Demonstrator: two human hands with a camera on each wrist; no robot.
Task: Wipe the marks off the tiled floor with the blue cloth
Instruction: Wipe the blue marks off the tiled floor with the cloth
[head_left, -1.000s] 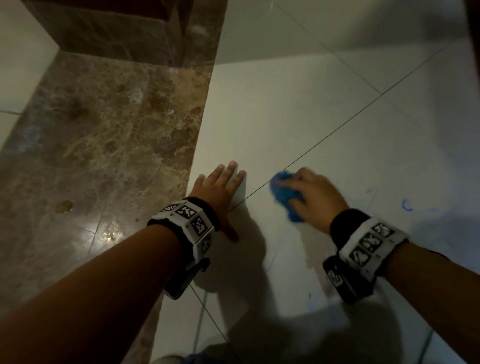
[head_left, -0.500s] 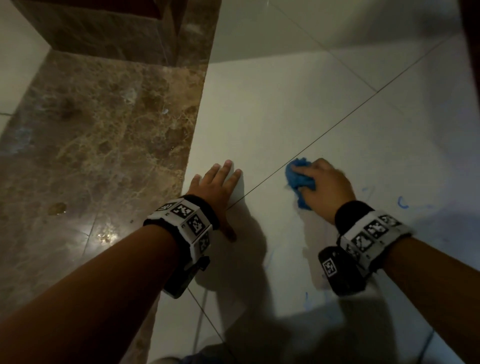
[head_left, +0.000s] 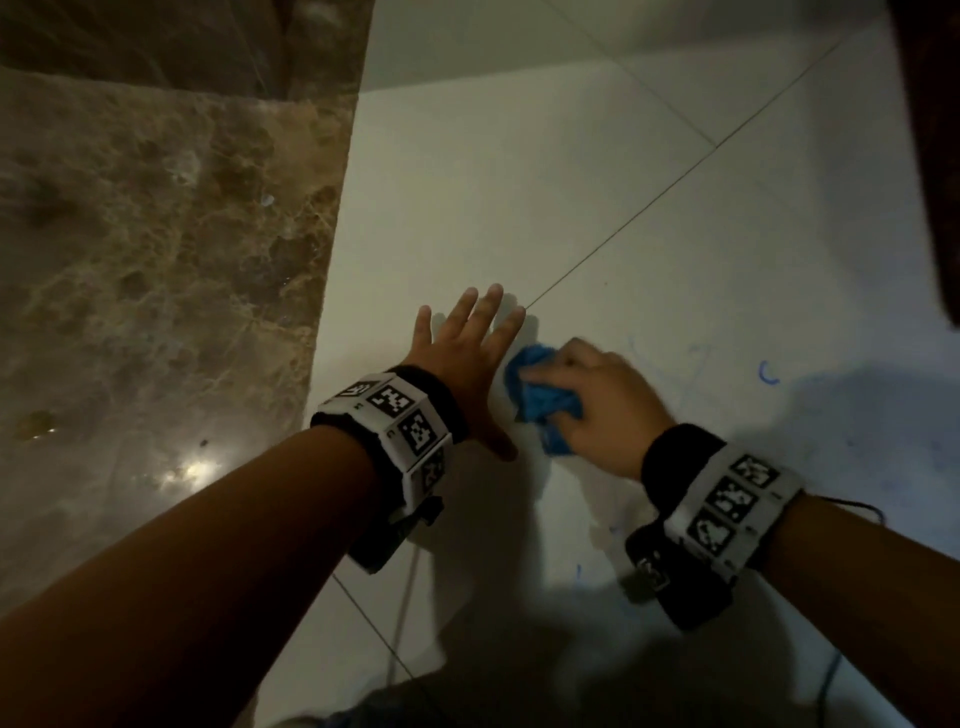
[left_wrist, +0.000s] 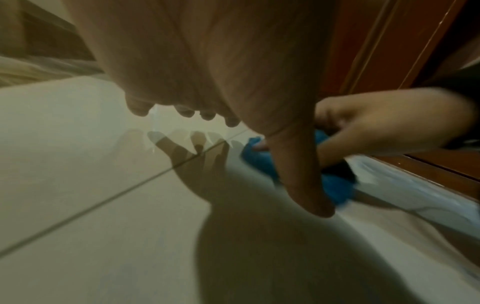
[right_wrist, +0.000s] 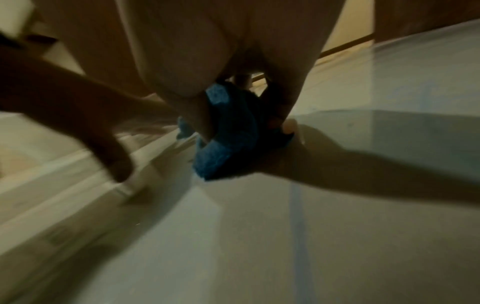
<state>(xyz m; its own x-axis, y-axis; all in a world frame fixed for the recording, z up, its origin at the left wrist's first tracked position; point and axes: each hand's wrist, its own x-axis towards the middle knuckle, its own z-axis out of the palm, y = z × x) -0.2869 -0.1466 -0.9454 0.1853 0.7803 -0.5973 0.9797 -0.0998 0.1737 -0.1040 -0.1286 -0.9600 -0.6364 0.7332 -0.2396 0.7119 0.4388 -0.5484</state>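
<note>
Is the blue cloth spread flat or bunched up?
Bunched up: the blue cloth sits as a crumpled wad under the right hand, whose fingers curl over it on the white tile.

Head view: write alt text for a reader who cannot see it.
A person's right hand grips a bunched blue cloth against a pale tiled floor, while the left hand rests flat beside it, fingers spread. Blue marks show on the tile to the right; brown marble flooring lies left.

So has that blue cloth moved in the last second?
Yes. The blue cloth has slid back from the grout line, toward the person and the left hand's thumb.
</note>
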